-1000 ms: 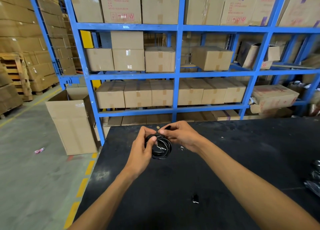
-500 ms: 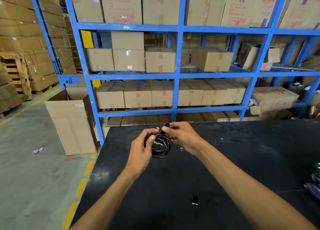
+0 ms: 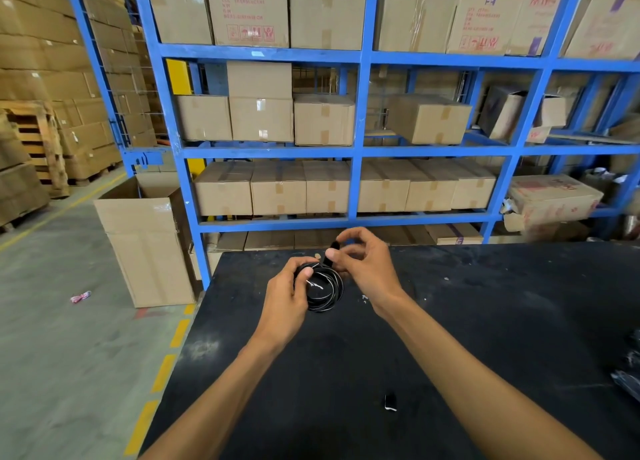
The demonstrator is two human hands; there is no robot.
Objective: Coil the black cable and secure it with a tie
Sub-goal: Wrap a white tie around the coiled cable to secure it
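A black cable [image 3: 325, 291] is wound into a small round coil, held above the far part of the black table [image 3: 485, 321]. My left hand [image 3: 285, 300] grips the coil's left side, thumb pressed on top. My right hand [image 3: 363, 269] is just right of and above the coil, pinching a short black end piece [image 3: 333, 248] between thumb and forefinger; whether this is a tie or the cable's plug I cannot tell. Thin white glints show on the coil's loops.
A small black piece [image 3: 390, 401] lies on the table near me. Dark bagged items [image 3: 628, 373] sit at the table's right edge. Blue shelving [image 3: 360, 151] full of cardboard boxes stands behind; an open carton [image 3: 149, 244] stands on the floor at left.
My right hand has lifted up off the coil, pulling the black end piece upward. The coil and my left hand stay roughly in place.
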